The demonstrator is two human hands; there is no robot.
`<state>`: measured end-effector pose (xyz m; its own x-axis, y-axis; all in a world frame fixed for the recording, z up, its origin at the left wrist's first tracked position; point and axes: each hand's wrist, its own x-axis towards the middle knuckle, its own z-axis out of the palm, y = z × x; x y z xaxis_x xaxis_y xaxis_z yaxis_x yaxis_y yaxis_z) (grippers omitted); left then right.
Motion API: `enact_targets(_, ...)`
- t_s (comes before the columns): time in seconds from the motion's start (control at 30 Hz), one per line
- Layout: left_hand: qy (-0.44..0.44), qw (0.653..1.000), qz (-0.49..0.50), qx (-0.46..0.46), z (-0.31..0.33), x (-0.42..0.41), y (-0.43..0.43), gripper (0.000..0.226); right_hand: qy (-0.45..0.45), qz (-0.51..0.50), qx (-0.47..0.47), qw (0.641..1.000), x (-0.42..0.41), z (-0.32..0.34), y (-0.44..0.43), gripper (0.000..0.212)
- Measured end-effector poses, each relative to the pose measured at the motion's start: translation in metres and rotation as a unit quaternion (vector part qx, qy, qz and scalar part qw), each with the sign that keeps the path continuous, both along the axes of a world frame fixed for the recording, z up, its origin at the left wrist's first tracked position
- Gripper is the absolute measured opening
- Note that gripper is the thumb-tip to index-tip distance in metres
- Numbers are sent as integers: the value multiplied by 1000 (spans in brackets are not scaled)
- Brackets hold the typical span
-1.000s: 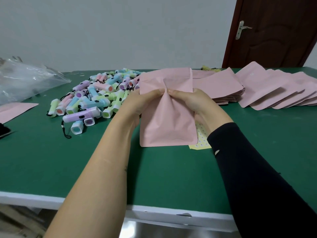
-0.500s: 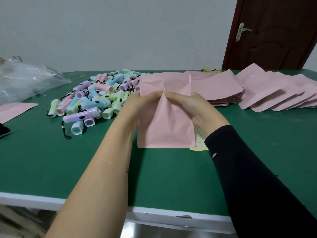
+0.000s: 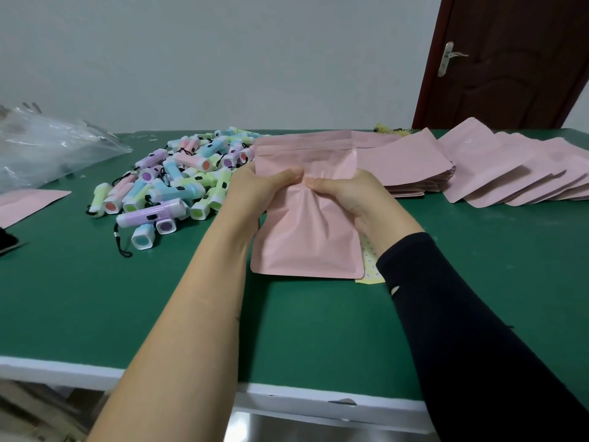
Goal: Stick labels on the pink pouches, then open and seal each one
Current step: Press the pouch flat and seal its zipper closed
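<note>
grey wall [image 3: 223, 59], brown door [image 3: 510, 59], green table [image 3: 318, 330]

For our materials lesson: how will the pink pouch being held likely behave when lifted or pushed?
Probably floppy: the pink pouch creases where the left hand and right hand pinch it. Likely light: it looks thin, with no bulge.

The pink pouch [image 3: 306, 237] I pinch stands almost upright, its front wrinkled at the middle, the top strip flat. Other pink pouches [image 3: 510, 173] lie fanned at its right.
</note>
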<state>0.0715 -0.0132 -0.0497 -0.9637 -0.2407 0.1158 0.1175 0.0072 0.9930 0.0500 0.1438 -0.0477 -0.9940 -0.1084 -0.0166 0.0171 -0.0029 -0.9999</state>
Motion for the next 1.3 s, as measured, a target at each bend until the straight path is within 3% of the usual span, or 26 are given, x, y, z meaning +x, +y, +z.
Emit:
enact_targets(0.13, -69, 994, -83, -15, 0, -1, -3, 33, 37, -43, 40, 998, 1, 1, 4, 40)
enact_targets(0.23, -64, 996, -54, -7, -2, -4, -2, 19, 20, -22, 20, 999, 2, 1, 5, 39)
enact_targets(0.53, -26, 1000, -13, 2, -3, -4, -3, 17, -47, 26, 30, 998, 6, 1, -2, 38)
enact_targets(0.8, -23, 1000, 10, -12, -5, -2, 8, 18, -53, -31, 34, 998, 7, 1, -5, 15)
enact_targets(1.0, -3, 998, 37, 45, -6, -3, 9, 15, -42, 15, 45, 998, 9, -1, -10, 46)
enact_targets(1.23, -16, 999, -5, 29, -4, 0, 0, 17, -72, 60, 42, 995, 8, 2, -3, 5)
enact_targets(1.3, -1, 999, 12, 45, -2, 0, -5, 17, -83, 85, 63, 991, 8, 2, -3, 12)
